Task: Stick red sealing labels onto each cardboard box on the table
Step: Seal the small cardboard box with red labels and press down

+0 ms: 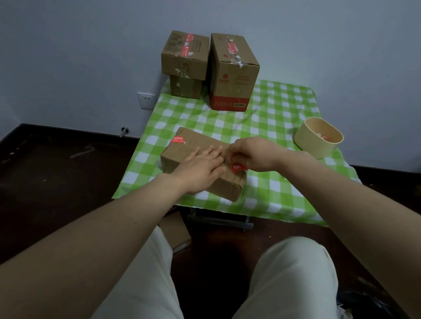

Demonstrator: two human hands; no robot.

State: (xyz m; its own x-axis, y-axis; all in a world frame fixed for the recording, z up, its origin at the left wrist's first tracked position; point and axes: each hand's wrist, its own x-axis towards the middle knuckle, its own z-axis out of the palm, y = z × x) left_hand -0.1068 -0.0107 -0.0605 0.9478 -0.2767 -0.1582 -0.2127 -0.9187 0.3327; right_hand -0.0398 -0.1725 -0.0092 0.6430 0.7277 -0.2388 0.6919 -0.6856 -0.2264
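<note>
Right now the right hand (249, 156) is pinching a red label (238, 167) between closed fingertips just above the near right end of the flat box (180, 153), while the left hand (200, 169), fingers spread flat, is steadying the box's top beside it.

I see a flat box (202, 162) at the table's (276, 186) near left, two stacked boxes (184, 61) and a tall box (232, 73) behind it, a tub (317, 137) at right.
</note>
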